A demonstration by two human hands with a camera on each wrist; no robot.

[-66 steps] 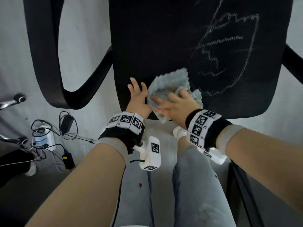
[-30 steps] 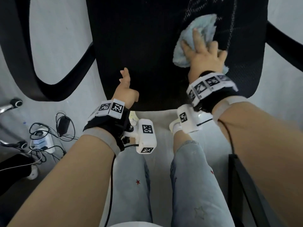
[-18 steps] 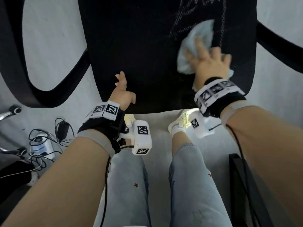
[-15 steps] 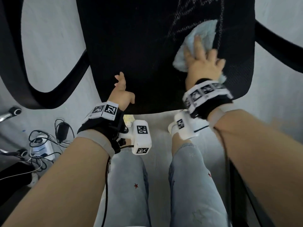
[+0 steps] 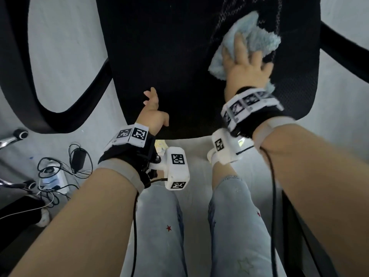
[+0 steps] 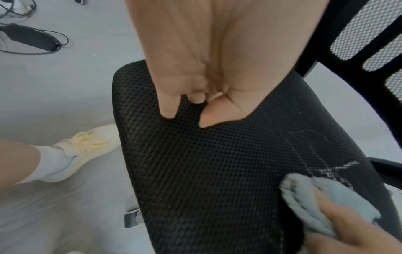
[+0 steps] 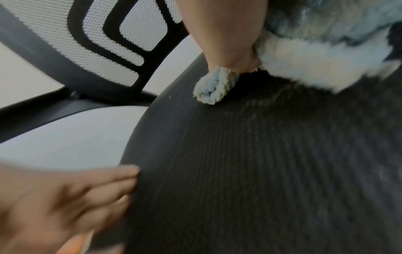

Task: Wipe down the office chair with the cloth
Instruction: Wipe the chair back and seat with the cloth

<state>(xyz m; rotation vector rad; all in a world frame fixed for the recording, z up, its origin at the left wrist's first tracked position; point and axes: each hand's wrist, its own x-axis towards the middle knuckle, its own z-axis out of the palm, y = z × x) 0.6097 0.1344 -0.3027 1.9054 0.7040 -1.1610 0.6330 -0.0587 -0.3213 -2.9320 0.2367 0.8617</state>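
The office chair's black mesh seat carries faint white marks at its far right. A fluffy light-blue cloth lies bunched on those marks. My right hand presses it flat against the seat with spread, straight fingers. The left wrist view shows the cloth under my right hand beside the marks. My left hand holds nothing at the seat's front left corner. Its index fingertip and thumb rest on the mesh, the other fingers loosely curled.
A black armrest loop curves at the left and another armrest at the right. The mesh backrest rises behind the seat. Cables and a power adapter lie on the grey floor at the left. My legs stand before the seat.
My right hand has carried the cloth from the seat's front edge up to the marks and rubs it back and forth there. My left hand has stayed at the front left corner.
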